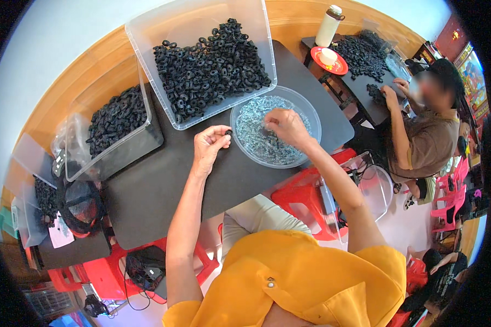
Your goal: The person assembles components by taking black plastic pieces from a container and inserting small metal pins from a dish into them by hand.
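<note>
Between the thumb and fingers of my left hand (210, 146) is a small black plastic ring-like part (228, 132), held just left of a round clear tub. My right hand (289, 127) reaches over that tub (317, 133), its fingertips pinched together among many small silvery metal pieces (262, 143) that look like springs. Whether a piece is between those fingertips is hidden. Beyond my hands, a large translucent bin (196, 121) stands tilted toward me, heaped with black plastic parts (213, 71) like the one I hold.
Left of it stands another clear bin (120, 155) of black parts on the dark table (147, 201). A co-worker (428, 125) handles black parts at a side table, near a bottle (329, 26) and a red plate (338, 66). Red stools (297, 199) stand below the table.
</note>
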`<action>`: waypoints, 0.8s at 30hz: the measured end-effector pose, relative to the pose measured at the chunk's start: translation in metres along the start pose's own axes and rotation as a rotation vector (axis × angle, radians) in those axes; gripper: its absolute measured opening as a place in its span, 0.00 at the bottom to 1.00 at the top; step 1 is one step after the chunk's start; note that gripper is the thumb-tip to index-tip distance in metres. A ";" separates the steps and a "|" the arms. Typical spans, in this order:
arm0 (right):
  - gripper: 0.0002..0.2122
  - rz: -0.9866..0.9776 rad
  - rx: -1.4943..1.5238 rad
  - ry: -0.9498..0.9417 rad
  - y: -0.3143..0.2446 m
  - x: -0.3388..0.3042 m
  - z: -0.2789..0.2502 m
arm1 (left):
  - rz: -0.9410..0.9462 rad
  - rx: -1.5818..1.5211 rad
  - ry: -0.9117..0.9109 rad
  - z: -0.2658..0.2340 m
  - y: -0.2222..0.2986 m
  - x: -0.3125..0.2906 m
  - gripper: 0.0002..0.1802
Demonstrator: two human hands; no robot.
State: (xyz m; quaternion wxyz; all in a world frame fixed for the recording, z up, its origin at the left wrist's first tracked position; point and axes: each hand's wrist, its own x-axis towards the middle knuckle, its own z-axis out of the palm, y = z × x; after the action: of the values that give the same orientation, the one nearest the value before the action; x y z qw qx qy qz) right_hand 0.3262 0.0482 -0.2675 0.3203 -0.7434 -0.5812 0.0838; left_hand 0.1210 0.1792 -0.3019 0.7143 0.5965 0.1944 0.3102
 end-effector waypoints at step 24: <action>0.12 0.298 0.759 -0.175 -0.002 -0.006 -0.045 | 0.007 -0.012 0.002 0.001 -0.001 0.000 0.09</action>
State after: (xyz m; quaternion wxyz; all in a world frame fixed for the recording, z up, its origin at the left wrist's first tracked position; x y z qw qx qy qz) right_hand 0.3451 0.0253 -0.2325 0.5055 -0.6386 -0.4200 0.4004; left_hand 0.1213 0.1785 -0.3024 0.7165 0.5925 0.1915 0.3144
